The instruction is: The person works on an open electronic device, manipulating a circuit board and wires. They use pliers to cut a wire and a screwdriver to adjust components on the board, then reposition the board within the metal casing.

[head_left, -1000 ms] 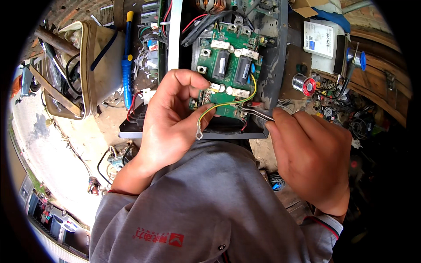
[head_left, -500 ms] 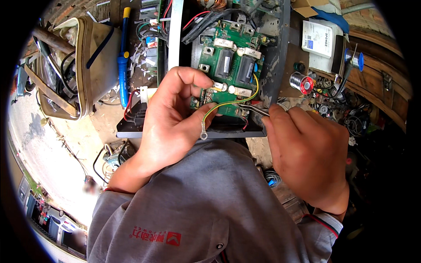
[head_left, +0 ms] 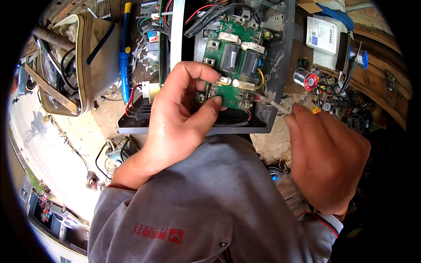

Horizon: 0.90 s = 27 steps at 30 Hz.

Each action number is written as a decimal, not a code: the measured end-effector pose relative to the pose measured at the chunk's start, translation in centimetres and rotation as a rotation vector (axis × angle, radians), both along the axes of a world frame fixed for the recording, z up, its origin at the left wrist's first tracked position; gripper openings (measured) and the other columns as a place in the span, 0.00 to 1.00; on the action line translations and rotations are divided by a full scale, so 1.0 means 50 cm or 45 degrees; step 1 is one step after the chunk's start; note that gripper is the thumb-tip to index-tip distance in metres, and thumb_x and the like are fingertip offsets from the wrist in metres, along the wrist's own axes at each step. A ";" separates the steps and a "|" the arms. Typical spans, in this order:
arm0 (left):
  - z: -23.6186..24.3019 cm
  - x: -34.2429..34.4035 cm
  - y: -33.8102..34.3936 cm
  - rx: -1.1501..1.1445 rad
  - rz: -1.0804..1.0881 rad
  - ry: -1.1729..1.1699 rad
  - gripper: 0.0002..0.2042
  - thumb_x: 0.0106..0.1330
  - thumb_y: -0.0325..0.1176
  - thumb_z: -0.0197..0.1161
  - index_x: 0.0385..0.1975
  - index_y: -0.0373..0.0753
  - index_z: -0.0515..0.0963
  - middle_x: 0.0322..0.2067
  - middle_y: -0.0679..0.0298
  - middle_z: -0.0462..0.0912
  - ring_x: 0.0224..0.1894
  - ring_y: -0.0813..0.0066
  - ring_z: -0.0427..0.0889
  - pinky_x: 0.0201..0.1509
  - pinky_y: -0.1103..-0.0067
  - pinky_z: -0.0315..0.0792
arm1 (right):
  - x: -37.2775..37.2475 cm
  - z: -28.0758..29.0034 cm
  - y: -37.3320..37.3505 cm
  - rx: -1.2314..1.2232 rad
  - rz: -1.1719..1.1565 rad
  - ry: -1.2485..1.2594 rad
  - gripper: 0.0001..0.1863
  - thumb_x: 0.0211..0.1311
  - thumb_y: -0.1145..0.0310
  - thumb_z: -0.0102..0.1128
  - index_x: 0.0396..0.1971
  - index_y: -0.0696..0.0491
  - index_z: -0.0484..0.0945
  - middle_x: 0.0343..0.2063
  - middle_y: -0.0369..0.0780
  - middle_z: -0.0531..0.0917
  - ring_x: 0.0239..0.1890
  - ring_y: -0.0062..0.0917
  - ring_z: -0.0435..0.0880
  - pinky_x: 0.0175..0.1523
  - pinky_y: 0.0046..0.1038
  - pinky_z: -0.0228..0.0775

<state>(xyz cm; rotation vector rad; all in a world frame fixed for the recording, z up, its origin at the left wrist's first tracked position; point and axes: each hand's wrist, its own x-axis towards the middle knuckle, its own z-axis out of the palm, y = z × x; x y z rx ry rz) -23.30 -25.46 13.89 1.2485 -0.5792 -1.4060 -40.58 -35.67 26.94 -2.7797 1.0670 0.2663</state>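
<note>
A green circuit board point(head_left: 234, 101) with dark block components, white resistors and metal lugs sits tilted inside a dark metal case point(head_left: 197, 130). My left hand point(head_left: 180, 103) grips its left edge, thumb on the face near the lower corner and index finger higher up. To the right of the board, my right hand point(head_left: 326, 153) pinches a slim metal tool that looks like tweezers point(head_left: 278, 106). Their blurred tip is by the board's lower right edge, beside something small and reddish. A short loop of yellow-green wire point(head_left: 262, 79) shows at the board's right edge; its other end is hidden.
A blue tube-shaped tool with yellow ends point(head_left: 125, 65) lies left of the case, beside a beige bin point(head_left: 98, 57) of tools. On the right are a solder spool point(head_left: 302, 78), a white box point(head_left: 321, 35) and a blue wire spool point(head_left: 360, 59). Black cables point(head_left: 206, 24) cross the case top.
My right hand has drawn back rightward with the tool. The yellow-green wire, which crossed the board with its ring terminal by my left thumb, now shows only as a loop at the right edge.
</note>
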 end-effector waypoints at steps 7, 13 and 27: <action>-0.003 -0.001 0.003 -0.028 0.080 0.085 0.19 0.67 0.09 0.57 0.55 0.34 0.70 0.43 0.65 0.76 0.44 0.82 0.80 0.49 0.83 0.79 | -0.021 -0.020 -0.009 0.165 0.032 -0.074 0.10 0.56 0.73 0.74 0.38 0.57 0.86 0.21 0.40 0.78 0.18 0.35 0.76 0.23 0.32 0.65; 0.003 -0.004 0.000 -0.027 0.106 0.113 0.19 0.67 0.10 0.58 0.55 0.33 0.69 0.43 0.64 0.77 0.45 0.81 0.81 0.50 0.82 0.80 | -0.083 -0.052 -0.019 0.193 -0.297 -0.414 0.10 0.62 0.74 0.71 0.43 0.58 0.84 0.28 0.39 0.84 0.22 0.24 0.81 0.27 0.24 0.69; 0.023 0.037 0.039 0.138 0.371 0.138 0.23 0.62 0.16 0.68 0.57 0.37 0.71 0.41 0.69 0.81 0.35 0.80 0.82 0.34 0.85 0.76 | -0.205 -0.632 -0.078 0.385 -1.262 -1.253 0.18 0.67 0.78 0.59 0.56 0.61 0.76 0.40 0.47 0.84 0.42 0.38 0.84 0.50 0.35 0.76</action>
